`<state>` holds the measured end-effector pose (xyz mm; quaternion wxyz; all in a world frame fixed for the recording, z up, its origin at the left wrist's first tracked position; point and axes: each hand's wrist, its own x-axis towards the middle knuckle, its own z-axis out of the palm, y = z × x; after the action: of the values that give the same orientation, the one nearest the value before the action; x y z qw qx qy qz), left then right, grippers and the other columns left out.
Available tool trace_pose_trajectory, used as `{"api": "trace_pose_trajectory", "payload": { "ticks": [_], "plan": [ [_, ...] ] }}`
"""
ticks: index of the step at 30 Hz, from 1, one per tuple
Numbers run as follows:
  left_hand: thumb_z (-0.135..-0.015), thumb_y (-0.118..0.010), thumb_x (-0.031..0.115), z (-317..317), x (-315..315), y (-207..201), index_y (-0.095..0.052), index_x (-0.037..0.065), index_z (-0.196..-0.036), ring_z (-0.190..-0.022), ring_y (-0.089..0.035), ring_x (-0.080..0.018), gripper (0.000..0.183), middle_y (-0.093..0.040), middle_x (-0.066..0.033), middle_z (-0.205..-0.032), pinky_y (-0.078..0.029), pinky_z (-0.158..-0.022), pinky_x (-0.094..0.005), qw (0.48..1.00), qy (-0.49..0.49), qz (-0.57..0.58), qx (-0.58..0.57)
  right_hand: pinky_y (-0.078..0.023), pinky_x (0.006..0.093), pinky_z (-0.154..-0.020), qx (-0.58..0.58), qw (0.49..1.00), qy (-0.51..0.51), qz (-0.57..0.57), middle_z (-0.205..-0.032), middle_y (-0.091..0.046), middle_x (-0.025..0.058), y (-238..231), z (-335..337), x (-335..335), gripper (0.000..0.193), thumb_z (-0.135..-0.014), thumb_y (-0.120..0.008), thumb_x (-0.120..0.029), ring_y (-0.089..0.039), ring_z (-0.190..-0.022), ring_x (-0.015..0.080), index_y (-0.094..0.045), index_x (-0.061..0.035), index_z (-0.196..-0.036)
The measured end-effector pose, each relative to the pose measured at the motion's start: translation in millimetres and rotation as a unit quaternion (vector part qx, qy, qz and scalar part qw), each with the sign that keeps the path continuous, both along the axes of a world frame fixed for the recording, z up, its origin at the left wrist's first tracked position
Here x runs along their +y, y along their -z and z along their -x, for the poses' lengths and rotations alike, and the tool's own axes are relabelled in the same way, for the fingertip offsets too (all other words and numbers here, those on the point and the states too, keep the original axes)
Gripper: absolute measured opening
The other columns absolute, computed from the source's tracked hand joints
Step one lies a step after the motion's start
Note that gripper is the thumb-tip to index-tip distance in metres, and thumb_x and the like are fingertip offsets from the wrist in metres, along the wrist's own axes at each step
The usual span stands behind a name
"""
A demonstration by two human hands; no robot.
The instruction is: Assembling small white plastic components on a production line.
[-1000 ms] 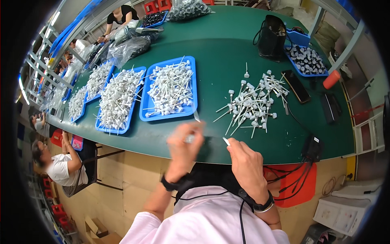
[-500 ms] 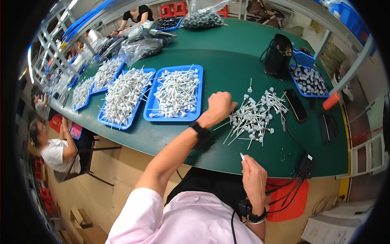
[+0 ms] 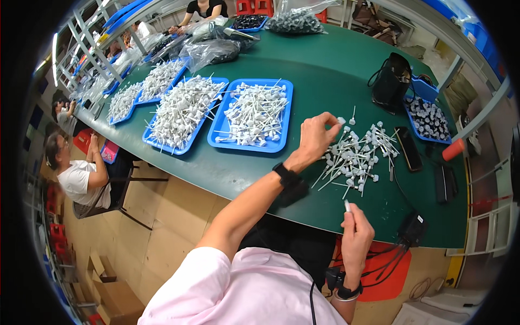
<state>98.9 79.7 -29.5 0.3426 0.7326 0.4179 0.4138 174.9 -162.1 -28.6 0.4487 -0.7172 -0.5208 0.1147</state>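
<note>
My left hand (image 3: 315, 140) reaches over the left edge of a loose pile of thin white stems with pale knobbed heads (image 3: 355, 158). Its thumb and forefinger close on one white knob-headed stem (image 3: 340, 121), of which mainly the head shows. Near the table's front edge my right hand (image 3: 357, 234) is closed, and a small white tip (image 3: 347, 205) sticks up between thumb and fingers; the rest of that piece is hidden. A single stem (image 3: 352, 116) lies just beyond the pile. To the left of my left hand is a blue tray (image 3: 288, 116) heaped with similar stems.
More filled blue trays (image 3: 180, 147) stand further left. On the right lie a black phone (image 3: 409, 149), a black bag (image 3: 391, 82), a blue tray of dark-and-clear parts (image 3: 429, 119) and a black box with cables (image 3: 413, 228). A seated person (image 3: 81, 176) is at left.
My left hand has moved to the pile's far left side, its fingers now pinching a white head. The right hand remains near the table edge with its white piece. The whole view has shifted slightly.
</note>
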Motion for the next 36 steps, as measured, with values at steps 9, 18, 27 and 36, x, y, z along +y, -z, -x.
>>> {"api": "trace_pose_trajectory", "payload": {
  "ticks": [9,18,27,36],
  "plan": [
    [-0.09,-0.068,0.005,87,-127,-11,-0.067,-0.001,-0.106,-0.076,-0.064,-0.0076,0.017,-0.072,-0.0057,-0.089,-0.053,-0.068,-0.0226,0.94,0.198,0.218,-0.17,-0.044,0.0326,-0.054,0.023,0.998,-0.046,-0.044,-0.077,-0.061,0.0104,-36,16,15,0.014,-0.095,-0.057,-0.007,-0.057,-0.059,0.02,-0.063,0.0017,-0.105],
    [-0.09,-0.067,0.007,105,-138,-3,-0.068,0.0,-0.111,-0.093,-0.065,-0.0142,0.023,-0.068,-0.0103,-0.106,-0.055,-0.076,-0.0262,0.951,0.164,0.186,-0.185,-0.047,0.0391,-0.056,-0.065,0.993,-0.094,-0.017,-0.082,-0.064,0.0137,-25,38,28,0.015,-0.094,-0.06,-0.009,-0.062,-0.066,0.03,-0.063,-0.0014,-0.106],
    [-0.09,-0.067,0.006,108,-141,-6,-0.068,0.003,-0.114,-0.103,-0.063,-0.0166,0.024,-0.062,-0.0113,-0.121,-0.055,-0.08,-0.0261,0.945,0.18,0.197,-0.191,-0.045,0.0364,-0.056,-0.038,0.995,-0.09,-0.02,-0.081,-0.061,0.0125,-28,40,23,0.018,-0.094,-0.059,-0.008,-0.058,-0.063,0.0257,-0.062,-0.0002,-0.11],
    [-0.089,-0.066,0.005,111,-144,-10,-0.07,0.007,-0.112,-0.078,-0.054,-0.0078,0.023,-0.062,-0.0057,-0.109,-0.047,-0.068,-0.0216,0.983,0.125,0.086,-0.107,-0.045,0.0409,-0.059,-0.03,0.993,-0.111,0.005,-0.083,-0.059,0.0148,-31,43,19,0.019,-0.094,-0.056,-0.004,-0.059,-0.068,0.0321,-0.059,-0.001,-0.112]
  ]
}}
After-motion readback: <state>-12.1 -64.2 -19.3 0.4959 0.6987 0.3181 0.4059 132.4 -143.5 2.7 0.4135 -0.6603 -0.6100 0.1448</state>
